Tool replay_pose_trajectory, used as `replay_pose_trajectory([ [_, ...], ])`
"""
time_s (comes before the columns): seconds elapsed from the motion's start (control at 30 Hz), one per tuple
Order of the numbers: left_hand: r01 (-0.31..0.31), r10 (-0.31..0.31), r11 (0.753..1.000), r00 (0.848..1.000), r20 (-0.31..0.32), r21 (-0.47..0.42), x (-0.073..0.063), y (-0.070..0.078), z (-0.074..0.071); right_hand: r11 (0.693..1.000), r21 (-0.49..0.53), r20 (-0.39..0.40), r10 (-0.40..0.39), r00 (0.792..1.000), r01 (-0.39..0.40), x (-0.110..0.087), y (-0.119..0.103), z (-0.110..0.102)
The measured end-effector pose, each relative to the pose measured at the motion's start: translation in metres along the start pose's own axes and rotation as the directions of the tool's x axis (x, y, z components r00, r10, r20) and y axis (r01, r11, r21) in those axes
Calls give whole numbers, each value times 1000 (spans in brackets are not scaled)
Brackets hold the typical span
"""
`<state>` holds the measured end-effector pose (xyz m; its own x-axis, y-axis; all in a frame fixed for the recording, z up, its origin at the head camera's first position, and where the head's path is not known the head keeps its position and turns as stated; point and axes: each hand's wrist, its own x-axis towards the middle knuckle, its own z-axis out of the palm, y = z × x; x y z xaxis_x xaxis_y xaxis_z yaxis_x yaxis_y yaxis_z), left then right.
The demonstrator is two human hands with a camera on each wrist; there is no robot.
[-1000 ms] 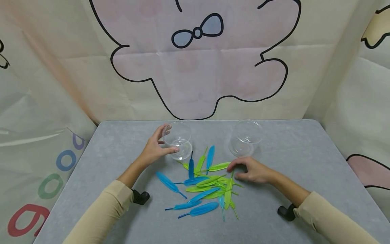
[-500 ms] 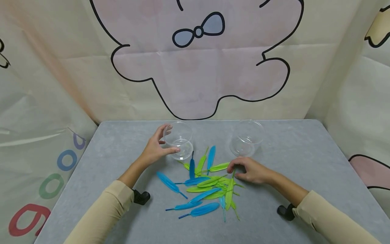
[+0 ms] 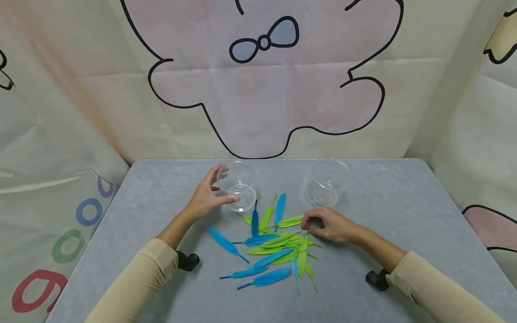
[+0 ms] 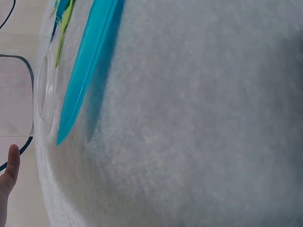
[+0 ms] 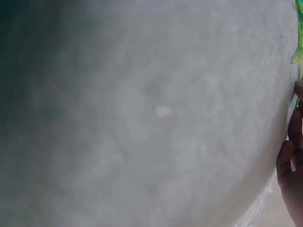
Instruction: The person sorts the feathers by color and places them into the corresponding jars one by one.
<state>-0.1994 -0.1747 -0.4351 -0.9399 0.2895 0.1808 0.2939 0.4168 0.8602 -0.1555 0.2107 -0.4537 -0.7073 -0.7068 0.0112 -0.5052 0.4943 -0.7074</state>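
My left hand [image 3: 207, 197] curls round the side of a clear plastic cup [image 3: 238, 181], thumb in front and fingers behind. The cup stands near the back of the table. Over on the right, my right hand [image 3: 331, 224] has its fingers bent down at the pile, with thumb and index fingertip at the quill end of a green feather [image 3: 303, 258]. In the right wrist view only some fingers [image 5: 296, 132] show at the right edge, beside a bit of green. A thumb [image 4: 12, 165] shows at the left edge of the left wrist view.
A second clear cup [image 3: 328, 181] stands behind the right hand. Several blue feathers [image 3: 271, 277] and green ones lie scattered and overlapping mid-table. A blue feather [image 4: 87, 71] crosses the left wrist view. The grey table [image 3: 161, 296] meets a printed cloth [image 3: 258, 98] behind.
The green feather's quill end has shifted very slightly at my right fingertips. Otherwise both hands and the cups stay put; the head view has moved a touch.
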Motion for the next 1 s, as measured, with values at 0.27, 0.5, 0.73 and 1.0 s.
replay_pose_trajectory([
  [0.27,6,-6,1000,1000,-2,9,0,-1,0,1000,-11,-11,-9,1000,8,1,-2,-1],
  [0.5,13,-13,1000,1000,2,7,0,0,0,997,72,-8,-24,1000,25,0,-5,-5],
  [0.73,14,-14,1000,1000,6,8,0,1,-1,997,49,-9,-55,998,56,1,-18,-10],
  [1.0,21,-21,1000,1000,8,5,-1,1,-1,999,3,-32,-35,999,35,3,-33,-25],
])
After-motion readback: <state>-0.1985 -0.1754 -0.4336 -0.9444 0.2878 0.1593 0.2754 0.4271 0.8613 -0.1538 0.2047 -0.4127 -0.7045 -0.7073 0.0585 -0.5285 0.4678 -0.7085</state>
